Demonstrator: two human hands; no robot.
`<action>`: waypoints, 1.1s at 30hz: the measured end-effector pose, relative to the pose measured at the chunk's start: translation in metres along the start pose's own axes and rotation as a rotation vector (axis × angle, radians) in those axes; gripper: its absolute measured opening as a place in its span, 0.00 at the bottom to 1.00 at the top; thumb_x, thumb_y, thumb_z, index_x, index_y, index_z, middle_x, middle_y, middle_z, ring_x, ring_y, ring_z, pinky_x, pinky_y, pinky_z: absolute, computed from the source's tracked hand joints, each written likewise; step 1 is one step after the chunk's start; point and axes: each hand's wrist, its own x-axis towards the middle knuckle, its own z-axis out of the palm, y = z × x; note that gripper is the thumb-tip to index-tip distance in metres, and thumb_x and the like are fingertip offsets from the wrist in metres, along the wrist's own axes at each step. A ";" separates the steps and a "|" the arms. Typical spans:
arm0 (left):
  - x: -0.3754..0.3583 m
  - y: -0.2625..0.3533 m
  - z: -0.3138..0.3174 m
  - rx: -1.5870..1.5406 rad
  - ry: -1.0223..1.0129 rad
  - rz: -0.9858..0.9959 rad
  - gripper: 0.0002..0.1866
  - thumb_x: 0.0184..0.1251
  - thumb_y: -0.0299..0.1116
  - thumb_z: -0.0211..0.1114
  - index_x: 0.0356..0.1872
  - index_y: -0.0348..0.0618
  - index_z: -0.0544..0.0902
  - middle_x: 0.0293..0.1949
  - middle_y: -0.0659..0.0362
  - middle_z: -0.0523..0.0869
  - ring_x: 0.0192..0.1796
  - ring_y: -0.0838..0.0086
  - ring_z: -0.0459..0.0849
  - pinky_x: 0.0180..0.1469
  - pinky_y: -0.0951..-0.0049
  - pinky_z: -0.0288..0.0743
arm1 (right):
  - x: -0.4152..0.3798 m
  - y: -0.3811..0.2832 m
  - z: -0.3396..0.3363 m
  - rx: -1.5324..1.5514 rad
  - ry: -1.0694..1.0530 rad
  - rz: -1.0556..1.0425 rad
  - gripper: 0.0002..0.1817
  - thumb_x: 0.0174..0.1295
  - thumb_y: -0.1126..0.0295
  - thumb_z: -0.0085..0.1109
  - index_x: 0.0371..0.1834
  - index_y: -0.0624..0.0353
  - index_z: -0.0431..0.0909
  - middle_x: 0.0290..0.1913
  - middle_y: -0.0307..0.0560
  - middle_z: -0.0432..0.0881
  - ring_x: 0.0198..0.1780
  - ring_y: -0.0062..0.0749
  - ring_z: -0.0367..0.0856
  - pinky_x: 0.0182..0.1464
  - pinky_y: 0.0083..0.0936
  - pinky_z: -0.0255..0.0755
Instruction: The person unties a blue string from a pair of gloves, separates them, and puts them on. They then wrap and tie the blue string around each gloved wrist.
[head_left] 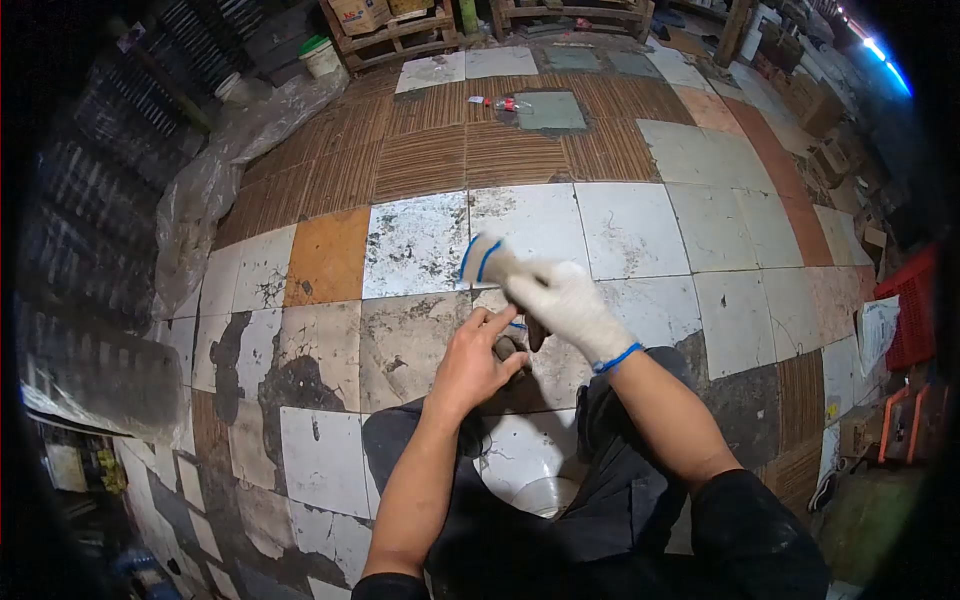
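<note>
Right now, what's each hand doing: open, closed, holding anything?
Left hand: bare, fingers curled on a small dark object; what it is cannot be told.
Right hand: wears a white glove, holding a second glove.

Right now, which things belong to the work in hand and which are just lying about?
In hand:
- bare left hand
- right hand in a white knit glove with blue cuff
- second white blue-trimmed glove, held by the right hand

Lying about:
- white bucket with green lid
- wooden pallets
- red plastic crate
- crumpled clear plastic sheet
</note>
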 end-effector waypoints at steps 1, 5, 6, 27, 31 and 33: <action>-0.001 -0.001 -0.003 -0.003 0.026 -0.010 0.34 0.58 0.35 0.83 0.67 0.40 0.85 0.59 0.40 0.85 0.61 0.43 0.86 0.65 0.50 0.81 | 0.005 0.013 -0.004 0.155 0.039 0.001 0.18 0.73 0.56 0.65 0.41 0.63 0.90 0.37 0.52 0.92 0.44 0.46 0.93 0.50 0.39 0.84; -0.005 -0.017 -0.017 0.082 -0.006 -0.074 0.38 0.53 0.40 0.86 0.68 0.42 0.86 0.53 0.42 0.90 0.57 0.46 0.90 0.65 0.52 0.82 | 0.018 0.022 -0.029 1.292 0.209 0.126 0.16 0.80 0.60 0.59 0.59 0.60 0.85 0.53 0.48 0.90 0.54 0.41 0.89 0.55 0.38 0.85; -0.007 -0.017 -0.028 0.106 -0.101 -0.128 0.39 0.52 0.40 0.86 0.68 0.42 0.86 0.50 0.42 0.91 0.55 0.46 0.90 0.63 0.51 0.82 | 0.018 0.019 -0.036 1.311 0.227 0.130 0.18 0.81 0.59 0.58 0.62 0.59 0.83 0.55 0.48 0.89 0.56 0.40 0.88 0.55 0.38 0.85; -0.051 -0.136 -0.100 -1.431 0.320 0.097 0.28 0.59 0.35 0.68 0.61 0.36 0.78 0.48 0.54 0.83 0.48 0.63 0.85 0.56 0.61 0.82 | -0.006 0.023 -0.028 -0.225 0.015 0.081 0.18 0.69 0.57 0.59 0.46 0.59 0.91 0.26 0.46 0.87 0.21 0.29 0.84 0.24 0.31 0.75; -0.046 -0.130 -0.092 -1.877 0.064 0.408 0.24 0.57 0.37 0.67 0.55 0.44 0.77 0.42 0.54 0.78 0.45 0.63 0.81 0.52 0.59 0.80 | -0.007 0.015 -0.020 0.285 -0.091 0.125 0.13 0.71 0.64 0.58 0.39 0.64 0.85 0.25 0.44 0.85 0.18 0.26 0.80 0.20 0.28 0.71; -0.047 -0.127 -0.088 -1.865 0.120 0.382 0.24 0.57 0.37 0.67 0.55 0.45 0.77 0.42 0.55 0.78 0.45 0.63 0.81 0.51 0.60 0.80 | -0.005 0.016 -0.018 0.489 -0.112 0.084 0.12 0.72 0.65 0.58 0.41 0.65 0.84 0.25 0.45 0.85 0.18 0.25 0.80 0.20 0.28 0.73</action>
